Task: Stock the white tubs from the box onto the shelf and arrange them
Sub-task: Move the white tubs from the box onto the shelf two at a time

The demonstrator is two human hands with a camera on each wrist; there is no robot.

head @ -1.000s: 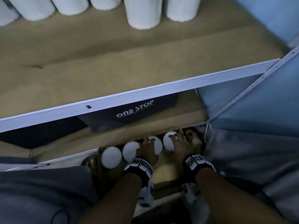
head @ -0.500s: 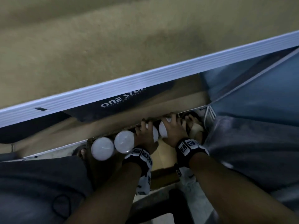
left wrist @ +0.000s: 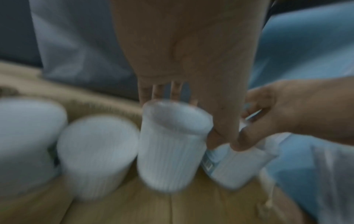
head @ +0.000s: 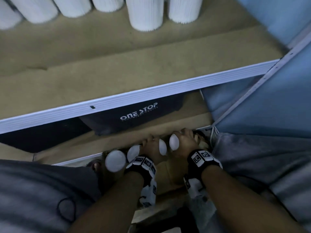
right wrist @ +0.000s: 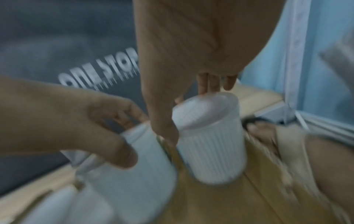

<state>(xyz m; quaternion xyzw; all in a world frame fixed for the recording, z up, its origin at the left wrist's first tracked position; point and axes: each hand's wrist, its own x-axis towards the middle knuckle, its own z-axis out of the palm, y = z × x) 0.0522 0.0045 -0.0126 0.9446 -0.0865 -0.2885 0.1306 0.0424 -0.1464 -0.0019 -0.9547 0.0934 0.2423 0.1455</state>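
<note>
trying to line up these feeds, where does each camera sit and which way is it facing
Head: on the head, looking down past the shelf edge at both hands and forearms in the box.
Left wrist: along the left hand to its white tub; the right hand shows too.
Right wrist: along the right hand to its tub.
Shared: both wrist views show both hands and both held tubs.
</note>
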